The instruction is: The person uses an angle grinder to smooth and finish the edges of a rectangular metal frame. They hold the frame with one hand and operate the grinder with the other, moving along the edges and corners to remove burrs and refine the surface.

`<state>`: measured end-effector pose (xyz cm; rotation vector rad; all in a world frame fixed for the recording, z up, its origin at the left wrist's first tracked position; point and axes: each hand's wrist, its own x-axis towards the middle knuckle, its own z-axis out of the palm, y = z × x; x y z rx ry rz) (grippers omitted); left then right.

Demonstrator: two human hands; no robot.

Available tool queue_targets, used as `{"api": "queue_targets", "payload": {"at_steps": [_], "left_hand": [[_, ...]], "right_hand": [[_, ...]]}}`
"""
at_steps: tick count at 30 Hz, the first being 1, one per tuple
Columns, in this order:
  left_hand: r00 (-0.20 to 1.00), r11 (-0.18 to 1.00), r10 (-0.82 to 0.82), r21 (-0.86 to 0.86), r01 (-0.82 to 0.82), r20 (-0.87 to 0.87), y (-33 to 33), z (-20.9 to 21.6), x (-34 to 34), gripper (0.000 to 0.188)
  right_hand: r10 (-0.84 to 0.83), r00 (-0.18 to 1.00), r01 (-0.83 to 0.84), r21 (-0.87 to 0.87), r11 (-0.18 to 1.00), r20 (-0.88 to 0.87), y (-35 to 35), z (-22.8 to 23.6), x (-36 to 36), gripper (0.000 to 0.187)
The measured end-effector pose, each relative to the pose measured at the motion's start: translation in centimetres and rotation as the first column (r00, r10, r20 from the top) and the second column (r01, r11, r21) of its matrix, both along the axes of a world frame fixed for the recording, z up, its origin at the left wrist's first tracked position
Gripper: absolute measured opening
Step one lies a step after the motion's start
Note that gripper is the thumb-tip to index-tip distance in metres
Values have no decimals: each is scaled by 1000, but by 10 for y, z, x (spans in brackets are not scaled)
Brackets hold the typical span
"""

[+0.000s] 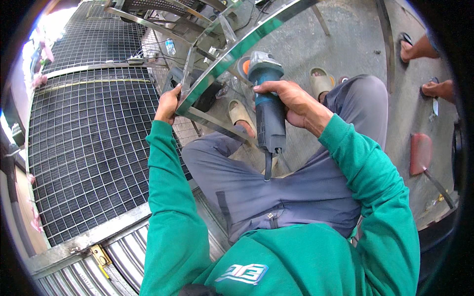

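Observation:
My right hand (296, 102) is wrapped round the body of a blue and black angle grinder (269, 106), whose cord hangs down between my knees. At the grinder's far end an orange disc (244, 67) sits close to a shiny metal frame (237, 52); whether they touch I cannot tell. My left hand (169, 104) grips the near left corner of that frame, fingers closed round the metal. The frame's polished bar runs from there up to the far right, with thinner legs and braces behind it.
At left stands a wire mesh panel (94, 138) over dark material, with corrugated metal (133, 251) below it. Another person's feet (430, 89) in sandals are at the far right. A red flat object (420, 153) lies nearby on the floor. A plastic bottle (170, 47) stands behind the frame.

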<state>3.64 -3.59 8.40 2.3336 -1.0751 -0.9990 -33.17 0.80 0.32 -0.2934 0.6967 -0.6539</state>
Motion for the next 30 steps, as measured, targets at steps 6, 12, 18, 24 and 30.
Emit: {"api": "queue_targets", "payload": {"at_steps": [6, 12, 18, 24, 30], "left_hand": [[992, 999, -44, 11, 43, 121, -27, -34, 40, 48], [900, 936, -334, -15, 352, 280, -51, -85, 121, 43], [938, 951, -277, -77, 298, 209, -51, -77, 103, 40], [807, 930, -349, 67, 363, 477, -35, -48, 46, 39], [803, 905, -404, 67, 419, 438, -33, -44, 47, 44]], "right_hand": [[50, 993, -60, 83, 995, 109, 28, 18, 12, 48], [128, 981, -149, 151, 977, 143, 43, 28, 18, 42], [149, 957, -191, 157, 969, 250, 42, 32, 28, 38], [212, 931, -249, 92, 964, 296, 33, 41, 39, 39], [230, 941, -272, 151, 950, 249, 37, 61, 45, 35]]}}
